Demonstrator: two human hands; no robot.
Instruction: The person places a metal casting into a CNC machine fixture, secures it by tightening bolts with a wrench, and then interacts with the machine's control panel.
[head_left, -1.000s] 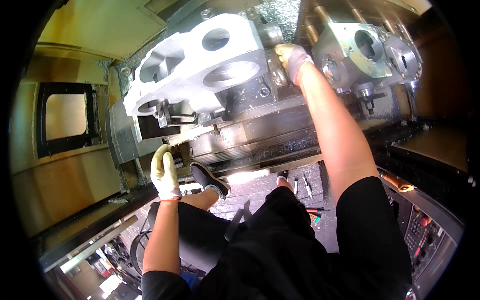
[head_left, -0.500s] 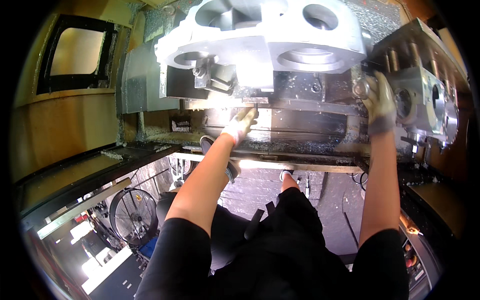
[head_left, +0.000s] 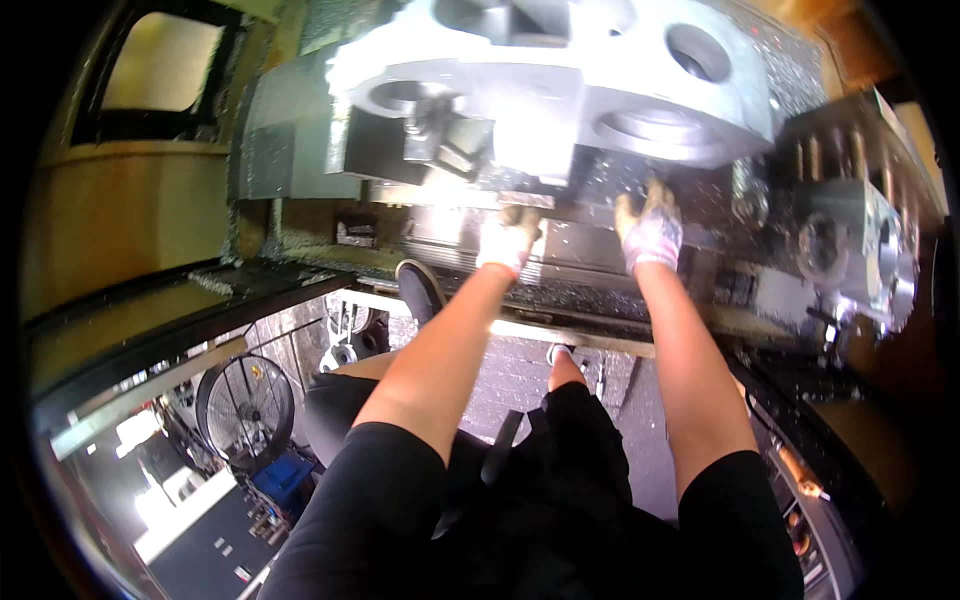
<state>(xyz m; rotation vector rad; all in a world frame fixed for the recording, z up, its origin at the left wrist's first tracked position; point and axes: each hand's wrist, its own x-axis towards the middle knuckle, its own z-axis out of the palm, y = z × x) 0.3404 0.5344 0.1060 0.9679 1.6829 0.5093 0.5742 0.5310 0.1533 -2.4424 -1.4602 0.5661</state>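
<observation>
Head view: both gloved hands' fingers [head_left: 650, 205] curled against the grey casting's [head_left: 560, 90] underside, grip unclear.

Overhead: large pale grey machined metal casting with round bores [head_left: 560, 90] is overhanging both gloved hands | Right: grey bored metal block [head_left: 850, 245] is closing that side | Below: chip-strewn steel machine table [head_left: 580, 255] is leaving only a narrow slot.

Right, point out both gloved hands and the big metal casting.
left hand [head_left: 508, 238], head view, back of the glove
right hand [head_left: 650, 232], head view, back of the glove
metal casting [head_left: 540, 100], head view, pale machined face between the bores
</observation>
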